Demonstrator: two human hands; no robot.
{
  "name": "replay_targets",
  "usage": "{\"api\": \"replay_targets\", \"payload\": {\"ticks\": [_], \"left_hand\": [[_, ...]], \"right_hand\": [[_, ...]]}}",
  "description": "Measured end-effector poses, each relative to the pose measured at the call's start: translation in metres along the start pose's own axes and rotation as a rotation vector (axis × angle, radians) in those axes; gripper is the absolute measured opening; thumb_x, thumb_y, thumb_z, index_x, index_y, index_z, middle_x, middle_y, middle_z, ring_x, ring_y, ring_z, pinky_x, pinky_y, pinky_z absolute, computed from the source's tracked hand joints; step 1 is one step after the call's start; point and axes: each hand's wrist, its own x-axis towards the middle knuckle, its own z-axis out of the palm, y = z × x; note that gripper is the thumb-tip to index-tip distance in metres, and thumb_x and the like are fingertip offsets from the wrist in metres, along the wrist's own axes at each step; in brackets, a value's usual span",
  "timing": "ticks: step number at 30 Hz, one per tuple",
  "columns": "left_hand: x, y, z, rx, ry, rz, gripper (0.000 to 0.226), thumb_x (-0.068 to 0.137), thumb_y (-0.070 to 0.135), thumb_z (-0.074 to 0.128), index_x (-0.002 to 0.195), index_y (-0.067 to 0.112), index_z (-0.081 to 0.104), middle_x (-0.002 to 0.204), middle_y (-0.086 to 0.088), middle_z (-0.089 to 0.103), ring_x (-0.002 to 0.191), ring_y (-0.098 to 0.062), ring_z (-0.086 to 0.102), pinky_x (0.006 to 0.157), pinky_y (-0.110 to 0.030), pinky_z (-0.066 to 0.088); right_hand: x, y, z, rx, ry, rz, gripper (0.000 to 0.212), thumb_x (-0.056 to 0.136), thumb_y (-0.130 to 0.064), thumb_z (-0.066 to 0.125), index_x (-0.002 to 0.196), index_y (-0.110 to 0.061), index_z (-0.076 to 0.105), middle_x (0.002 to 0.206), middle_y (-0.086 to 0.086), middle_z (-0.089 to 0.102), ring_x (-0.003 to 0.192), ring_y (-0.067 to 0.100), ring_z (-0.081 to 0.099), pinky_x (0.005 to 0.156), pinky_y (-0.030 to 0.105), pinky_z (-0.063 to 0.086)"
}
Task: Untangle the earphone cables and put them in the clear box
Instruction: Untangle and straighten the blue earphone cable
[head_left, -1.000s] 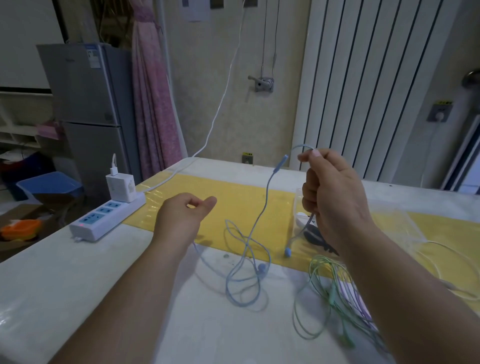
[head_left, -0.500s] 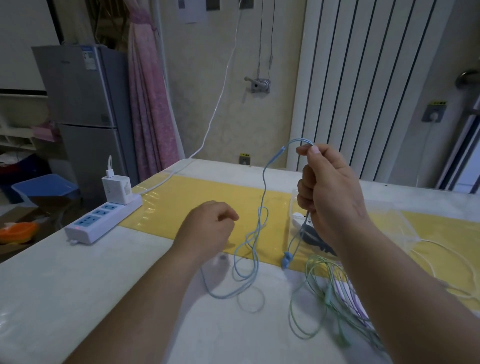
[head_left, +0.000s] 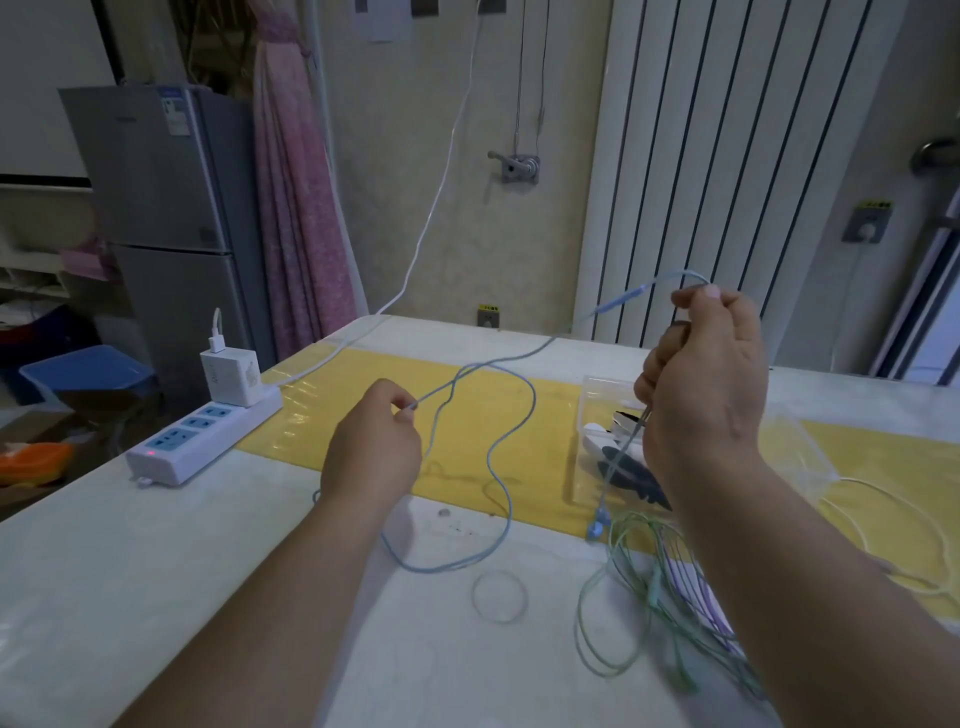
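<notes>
A power strip (head_left: 202, 441) sits at the left edge of the table (head_left: 156, 571), a clear box (head_left: 597, 384) to the right on the mat (head_left: 322, 415). An earphone cable (head_left: 519, 356) runs between the left hand (head_left: 371, 452) and the raised right hand (head_left: 701, 395); tangled cables (head_left: 639, 597) lie in front of the box.

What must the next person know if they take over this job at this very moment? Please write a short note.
Left hand: pinches the thin light blue earphone cable low over the white table.
Right hand: grips the same cable, raised above the clear plastic box; one end hangs beside the box.
Slack of the blue cable lies loosely looped on the table; the thin green cable and a purple cable lie tangled by the right forearm.
Done: box holds some white and dark items; blue cable is apart from the pile.
Left: box the blue cable, then separate and box green and purple.
</notes>
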Motion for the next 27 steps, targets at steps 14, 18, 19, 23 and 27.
{"api": "replay_targets", "payload": {"ticks": [14, 18, 19, 23, 27], "left_hand": [[-0.016, 0.019, 0.008, -0.231, -0.239, 0.368, 0.066, 0.069, 0.028, 0.060, 0.135, 0.029, 0.051, 0.116, 0.011, 0.048, 0.102, -0.008, 0.047, 0.088, -0.017, 0.038], [-0.021, 0.028, 0.026, -0.190, -0.372, 0.422, 0.063, 0.087, 0.035, 0.068, 0.143, 0.037, 0.038, 0.119, 0.013, 0.041, 0.091, 0.007, 0.040, 0.089, -0.016, 0.035], [-0.019, 0.028, 0.029, -0.177, -0.374, 0.422, 0.062, 0.088, 0.035, 0.066, 0.143, 0.039, 0.036, 0.119, 0.011, 0.041, 0.088, 0.007, 0.039, 0.088, -0.018, 0.035], [-0.017, 0.027, 0.032, -0.333, -0.397, 0.382, 0.042, 0.090, 0.029, 0.064, 0.121, 0.052, 0.048, 0.112, 0.008, 0.044, 0.065, 0.004, 0.041, 0.068, -0.007, 0.038], [-0.019, 0.029, 0.031, -0.437, -0.464, 0.311, 0.007, 0.091, 0.020, 0.064, 0.089, 0.027, 0.065, 0.092, 0.008, 0.051, 0.062, -0.008, 0.038, 0.060, -0.019, 0.037]], "right_hand": [[-0.009, 0.002, 0.009, -0.136, -0.345, 0.149, 0.025, 0.102, -0.019, 0.041, 0.080, -0.018, 0.055, 0.044, -0.011, 0.026, 0.038, 0.007, 0.019, 0.042, 0.018, 0.018], [-0.011, -0.002, 0.010, -0.118, -0.386, 0.170, 0.025, 0.102, -0.018, 0.040, 0.081, -0.016, 0.055, 0.044, -0.010, 0.026, 0.038, 0.008, 0.021, 0.041, 0.018, 0.020], [-0.011, -0.002, 0.011, -0.102, -0.398, 0.182, 0.025, 0.102, -0.017, 0.040, 0.082, -0.016, 0.055, 0.044, -0.009, 0.026, 0.038, 0.008, 0.020, 0.041, 0.018, 0.019], [-0.011, -0.001, 0.011, -0.072, -0.458, 0.230, 0.027, 0.101, -0.017, 0.039, 0.078, -0.017, 0.054, 0.045, -0.008, 0.021, 0.039, 0.010, 0.015, 0.042, 0.018, 0.016], [-0.012, 0.000, 0.012, -0.074, -0.485, 0.241, 0.027, 0.101, -0.017, 0.038, 0.079, -0.016, 0.054, 0.048, -0.006, 0.019, 0.041, 0.011, 0.014, 0.044, 0.020, 0.013]]}}
